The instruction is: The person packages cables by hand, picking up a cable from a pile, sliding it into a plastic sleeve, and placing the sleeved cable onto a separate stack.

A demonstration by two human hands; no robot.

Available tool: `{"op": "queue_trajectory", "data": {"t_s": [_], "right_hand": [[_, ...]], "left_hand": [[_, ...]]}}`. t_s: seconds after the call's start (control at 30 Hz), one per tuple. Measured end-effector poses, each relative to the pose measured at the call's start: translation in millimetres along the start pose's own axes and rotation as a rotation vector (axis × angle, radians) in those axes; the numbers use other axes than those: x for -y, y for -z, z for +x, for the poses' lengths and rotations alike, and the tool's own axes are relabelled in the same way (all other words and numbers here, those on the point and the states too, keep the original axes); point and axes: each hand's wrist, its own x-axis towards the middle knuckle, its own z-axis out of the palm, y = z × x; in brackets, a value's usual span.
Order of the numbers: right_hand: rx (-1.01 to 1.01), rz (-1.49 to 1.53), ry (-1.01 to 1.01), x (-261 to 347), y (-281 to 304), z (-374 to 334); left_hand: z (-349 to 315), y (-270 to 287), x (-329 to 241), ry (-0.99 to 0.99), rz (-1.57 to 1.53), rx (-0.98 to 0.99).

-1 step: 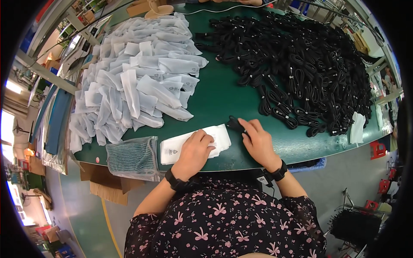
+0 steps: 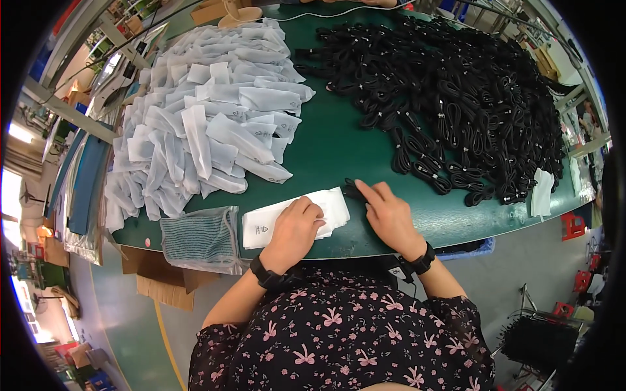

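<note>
A small stack of flat white pouches (image 2: 260, 229) lies near the table's front edge. My left hand (image 2: 295, 229) rests on it, fingers curled, with the thumb and fingertips gripping the top pouch. My right hand (image 2: 391, 220) pinches a coiled black cable (image 2: 352, 189) at the right end of the stack. The cable's near end meets the pouch's edge; how far it reaches inside I cannot tell. Further off to the left spreads a heap of filled white pouches (image 2: 225, 140). A large pile of coiled black cables (image 2: 456, 104) covers the right side.
The green table (image 2: 313, 156) shows between the two heaps. Left of my hand lies a clear bag with a green striped cloth (image 2: 201, 240). A white pouch (image 2: 542, 193) hangs over the right edge. Below stand a cardboard box (image 2: 166, 290) and a red stool (image 2: 574, 226).
My right hand has shifted very slightly, and the black cable has turned a little toward the pouch. My left hand stays in place on the stack.
</note>
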Motion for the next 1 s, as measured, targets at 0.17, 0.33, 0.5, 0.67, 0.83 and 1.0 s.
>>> {"op": "queue_trajectory", "data": {"t_s": [0.17, 0.33, 0.5, 0.67, 0.83, 1.0], "right_hand": [[0.073, -0.133, 0.101, 0.6, 1.6, -1.0], [0.034, 0.016, 0.103, 14.3, 12.4, 1.3], [0.067, 0.03, 0.241, 22.8, 13.2, -2.7], [0.146, -0.014, 0.332, 20.2, 12.9, -4.8], [0.262, -0.029, 0.417, 23.4, 24.8, 5.8], [0.28, 0.173, 0.315, 8.4, 11.1, 6.3]], "left_hand": [[-3.9, -7.3, 8.4, 0.041, -0.09, -0.044], [-3.1, -3.4, 4.4, 0.199, -0.236, -0.085], [-4.8, -0.2, 10.1, 0.28, -0.326, -0.095], [-5.4, 1.7, 9.7, 0.276, -0.406, -0.105], [-8.0, 4.4, 4.2, 0.101, -0.286, -0.09], [-6.7, 8.1, 3.8, -0.122, -0.186, -0.097]]}}
